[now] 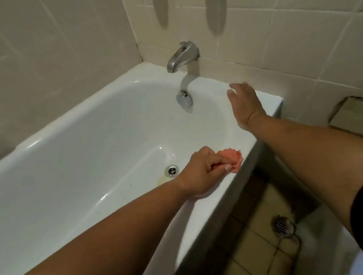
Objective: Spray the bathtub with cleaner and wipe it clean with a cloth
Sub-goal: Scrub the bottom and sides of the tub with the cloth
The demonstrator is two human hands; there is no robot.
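A white bathtub (83,132) fills the left and middle of the head view, with its round metal drain (172,170) on the floor of the tub. My left hand (198,172) rests on the tub's near rim, shut on a bunched pink cloth (298,152) that presses against the rim. My right hand (244,104) hovers open, fingers apart, above the rim's far right corner and holds nothing. No spray bottle is in view.
A grey metal spout (180,57) sticks out of the tiled wall above the tub's end, with a round overflow plate (184,99) below it. Right of the tub lies a tiled floor with a floor drain (282,226). A broken wall tile (354,115) shows at right.
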